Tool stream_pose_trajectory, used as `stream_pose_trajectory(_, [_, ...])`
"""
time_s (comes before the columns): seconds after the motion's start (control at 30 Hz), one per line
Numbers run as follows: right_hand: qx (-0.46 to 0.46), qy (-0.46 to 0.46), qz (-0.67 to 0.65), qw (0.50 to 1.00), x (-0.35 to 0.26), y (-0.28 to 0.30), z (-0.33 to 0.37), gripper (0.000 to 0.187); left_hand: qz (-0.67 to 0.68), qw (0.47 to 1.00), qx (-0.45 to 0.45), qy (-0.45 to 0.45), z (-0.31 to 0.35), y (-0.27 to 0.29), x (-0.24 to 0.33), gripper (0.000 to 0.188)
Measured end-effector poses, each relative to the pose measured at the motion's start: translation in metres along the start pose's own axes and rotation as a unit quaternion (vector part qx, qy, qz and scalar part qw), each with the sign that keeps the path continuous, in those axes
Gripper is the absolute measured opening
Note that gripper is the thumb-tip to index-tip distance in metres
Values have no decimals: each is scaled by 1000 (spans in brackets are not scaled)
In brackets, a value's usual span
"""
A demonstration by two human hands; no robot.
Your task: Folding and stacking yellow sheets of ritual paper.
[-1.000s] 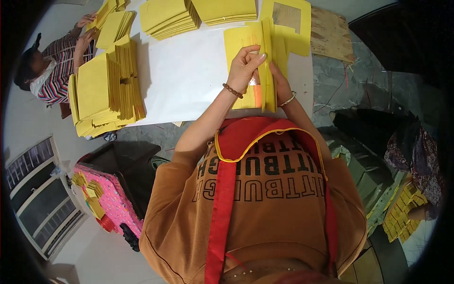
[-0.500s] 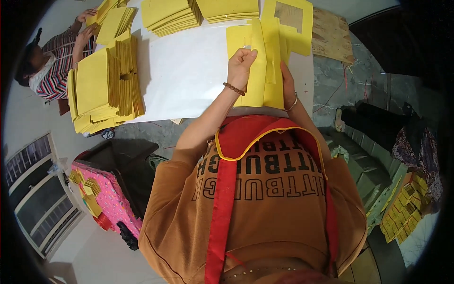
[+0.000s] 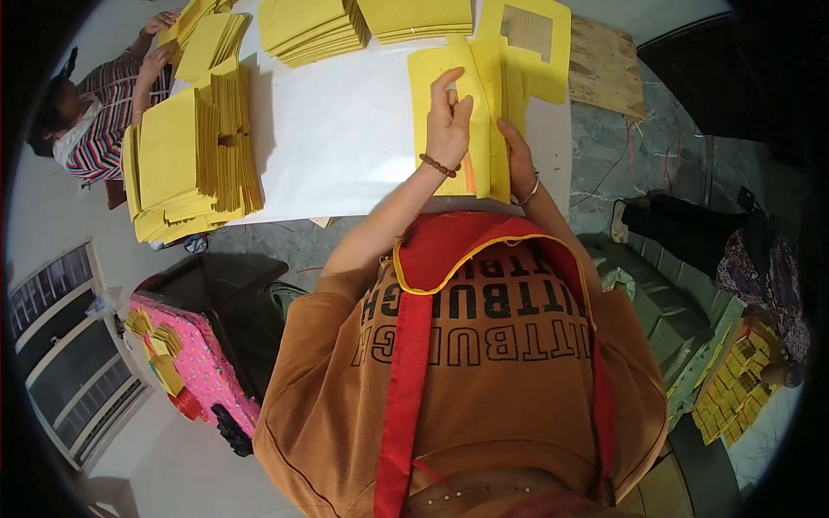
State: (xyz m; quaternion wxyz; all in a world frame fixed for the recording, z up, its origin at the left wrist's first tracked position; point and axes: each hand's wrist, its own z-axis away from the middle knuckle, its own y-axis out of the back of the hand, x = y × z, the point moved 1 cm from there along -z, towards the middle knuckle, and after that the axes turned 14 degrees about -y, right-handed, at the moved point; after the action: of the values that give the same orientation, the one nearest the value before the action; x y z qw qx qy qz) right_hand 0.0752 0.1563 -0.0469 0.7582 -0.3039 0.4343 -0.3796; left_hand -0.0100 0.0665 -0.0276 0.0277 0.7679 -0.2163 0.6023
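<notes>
A yellow paper envelope (image 3: 471,82), partly folded, lies on the white tabletop in front of me, with upright creases and an orange strip near its lower edge. Over its left part is my left hand (image 3: 447,125), open, with the index finger bent and the thumb apart. My right hand (image 3: 520,164) rests along the envelope's right edge, its fingers stretched forward; part of that hand is hidden from view. Another yellow sheet (image 3: 557,52) with a rectangular cut-out lies just beyond, at the far right of the table.
Stacks of yellow envelopes stand at the table's left (image 3: 168,160) and far side (image 3: 306,30). A person in a striped top (image 3: 117,112) handles yellow paper at the far left. A wooden board (image 3: 604,65) adjoins the table's right. Bundled yellow pieces (image 3: 734,388) lie at lower right.
My left hand has loosened from the upright flap and opened over the envelope, with the flap now lying lower. My right hand has shifted slightly nearer to me along the edge.
</notes>
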Motion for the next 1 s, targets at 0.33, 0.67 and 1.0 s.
stream_pose_trajectory(0.33, [39, 68, 168, 983, -4, -14, 1, 56, -71, 994, -80, 34, -10, -8, 12, 44])
stream_pose_trajectory(0.67, [27, 22, 67, 997, -2, -4, 2, 51, 69, 992, -67, 86, -8, -3, 5, 32])
stream_pose_trajectory(1.0, [32, 61, 161, 985, -4, -16, 4, 59, -71, 997, -20, 17, -5, -3, 14, 22])
